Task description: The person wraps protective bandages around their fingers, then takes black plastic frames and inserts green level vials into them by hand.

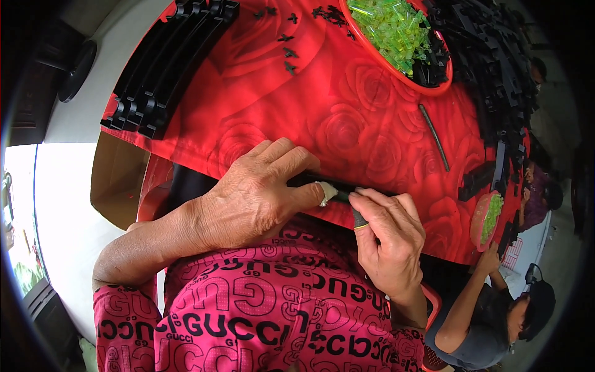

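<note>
My left hand (257,189) is closed around one end of a long black plastic strip (342,195), held at the near edge of the table close to my body. A whitish wrap (327,193) covers the tip of my left thumb. At the strip's other end, my right hand (393,239) pinches it between thumb and fingers. One right-hand digit wears a dark finger cover (359,218) with a yellow edge. Much of the strip is hidden behind my fingers.
A red rose-patterned cloth (273,99) covers the table. Black channel-like pieces (167,71) lie at far left, small black clips (288,53) beyond. A red basin (426,90) holds green translucent pieces; black strips (496,74) pile rightward. A dark rod (434,137) and a co-worker (483,322) are right.
</note>
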### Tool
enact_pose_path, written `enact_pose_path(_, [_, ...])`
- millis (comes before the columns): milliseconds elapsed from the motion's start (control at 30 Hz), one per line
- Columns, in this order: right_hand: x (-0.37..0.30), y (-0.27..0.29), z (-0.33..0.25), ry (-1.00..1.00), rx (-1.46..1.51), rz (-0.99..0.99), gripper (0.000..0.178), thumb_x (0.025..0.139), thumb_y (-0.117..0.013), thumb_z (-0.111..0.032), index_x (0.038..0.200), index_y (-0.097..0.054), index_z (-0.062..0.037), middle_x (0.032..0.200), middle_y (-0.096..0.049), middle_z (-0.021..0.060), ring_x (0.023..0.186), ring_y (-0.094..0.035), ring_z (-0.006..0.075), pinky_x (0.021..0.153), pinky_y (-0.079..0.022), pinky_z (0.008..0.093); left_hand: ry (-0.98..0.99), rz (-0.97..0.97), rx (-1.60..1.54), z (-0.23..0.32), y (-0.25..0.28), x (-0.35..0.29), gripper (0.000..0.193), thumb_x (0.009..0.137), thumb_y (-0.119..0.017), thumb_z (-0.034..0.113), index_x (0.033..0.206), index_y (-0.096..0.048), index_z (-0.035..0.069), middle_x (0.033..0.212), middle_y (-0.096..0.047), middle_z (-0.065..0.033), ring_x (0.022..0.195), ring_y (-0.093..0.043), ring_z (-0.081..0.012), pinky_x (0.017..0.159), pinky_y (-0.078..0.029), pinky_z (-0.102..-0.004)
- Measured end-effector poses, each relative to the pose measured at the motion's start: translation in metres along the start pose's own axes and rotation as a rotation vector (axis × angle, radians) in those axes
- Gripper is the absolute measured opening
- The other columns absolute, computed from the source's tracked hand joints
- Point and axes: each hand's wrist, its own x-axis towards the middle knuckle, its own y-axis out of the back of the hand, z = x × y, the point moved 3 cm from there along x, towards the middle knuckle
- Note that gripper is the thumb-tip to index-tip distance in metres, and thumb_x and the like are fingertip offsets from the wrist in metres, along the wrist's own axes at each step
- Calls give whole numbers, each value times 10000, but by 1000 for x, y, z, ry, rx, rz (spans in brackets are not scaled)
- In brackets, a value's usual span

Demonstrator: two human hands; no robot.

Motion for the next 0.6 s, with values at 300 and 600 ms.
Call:
enact_pose_path(300, [-2,4,6,-55,73,-35,447,686,-720,98,1119,-733,-13,1051,-706,125,834,-633,278,706,-531,368,-4,10,19,1,0,-1,241,726,-733,112,962,-735,63,1074,-632,-122,908,-620,-295,734,-522,-410])
enact_pose_path(600, [-3,5,13,-30,132,42,413,713,-753,65,1120,-728,-1,1045,-738,149,818,-677,297,723,-546,380,-24,22,97,4,5,3,277,711,-735,114,985,-729,70,1079,-622,-111,900,-616,-284,708,-501,-413])
